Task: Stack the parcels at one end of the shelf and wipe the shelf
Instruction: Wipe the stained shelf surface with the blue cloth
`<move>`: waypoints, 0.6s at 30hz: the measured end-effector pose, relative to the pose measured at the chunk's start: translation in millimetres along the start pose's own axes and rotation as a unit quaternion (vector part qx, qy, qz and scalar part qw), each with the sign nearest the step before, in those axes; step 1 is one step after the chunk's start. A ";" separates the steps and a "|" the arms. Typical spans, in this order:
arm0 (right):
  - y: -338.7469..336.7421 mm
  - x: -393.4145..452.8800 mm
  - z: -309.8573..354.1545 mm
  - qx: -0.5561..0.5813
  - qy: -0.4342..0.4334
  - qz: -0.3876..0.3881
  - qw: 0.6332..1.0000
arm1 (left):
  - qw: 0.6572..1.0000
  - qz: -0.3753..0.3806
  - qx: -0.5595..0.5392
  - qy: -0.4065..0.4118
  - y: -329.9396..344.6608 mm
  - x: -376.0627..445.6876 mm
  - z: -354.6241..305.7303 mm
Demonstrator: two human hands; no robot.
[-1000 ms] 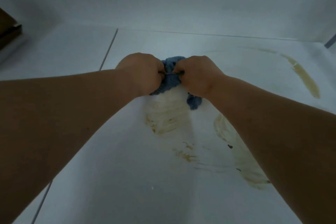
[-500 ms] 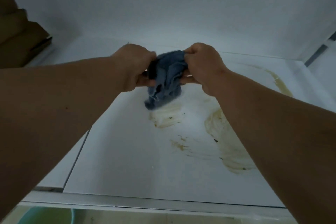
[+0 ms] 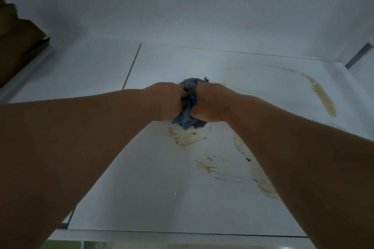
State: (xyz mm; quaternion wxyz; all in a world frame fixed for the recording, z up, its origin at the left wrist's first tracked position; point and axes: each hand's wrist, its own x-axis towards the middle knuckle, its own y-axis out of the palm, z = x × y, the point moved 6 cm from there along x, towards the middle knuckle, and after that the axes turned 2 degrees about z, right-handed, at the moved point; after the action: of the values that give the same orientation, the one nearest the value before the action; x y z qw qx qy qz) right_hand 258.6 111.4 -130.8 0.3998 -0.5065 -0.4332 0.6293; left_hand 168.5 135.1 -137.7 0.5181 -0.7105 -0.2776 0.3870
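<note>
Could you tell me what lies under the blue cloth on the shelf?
Yellowish smears spread out from beneath the blue cloth on the white shelf. Whatever lies directly under it is hidden by the cloth and both hands.

Occlusions and frame cut-offs, head view

The fingers of the left hand (image 3: 168, 100) and the right hand (image 3: 210, 103) are hidden from view, buried in the bunched blue cloth (image 3: 189, 121), most of which lies covered between and under both hands. The brown parcels (image 3: 18, 46) at far left are cut off by the left edge; their count cannot be determined. The right forearm covers part of the yellowish smear (image 3: 261, 180) on the white shelf (image 3: 141, 198).
</note>
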 end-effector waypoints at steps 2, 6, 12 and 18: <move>-3.9 -0.8 -0.4 0.014 0.014 0.007 1.000 | 1.000 -0.019 0.014 -0.003 -1.5 3.9 3.7; -5.2 -9.8 -1.2 0.006 0.028 -0.001 1.000 | 0.998 -0.010 0.063 0.000 -3.5 2.1 1.5; 10.0 -27.5 4.8 -0.003 -0.001 -0.007 1.000 | 0.994 -0.013 0.106 -0.005 10.8 -19.2 -1.3; 20.3 -52.0 22.2 -0.060 -0.039 -0.010 0.997 | 0.987 0.023 0.159 -0.026 25.9 -51.7 -12.2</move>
State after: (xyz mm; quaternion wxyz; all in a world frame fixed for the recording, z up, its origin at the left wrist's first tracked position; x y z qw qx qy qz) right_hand 244.1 53.0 -132.4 0.3579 -0.4999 -0.4903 0.6178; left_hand 150.3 79.6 -146.8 0.6083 -0.6150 -0.2092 0.4560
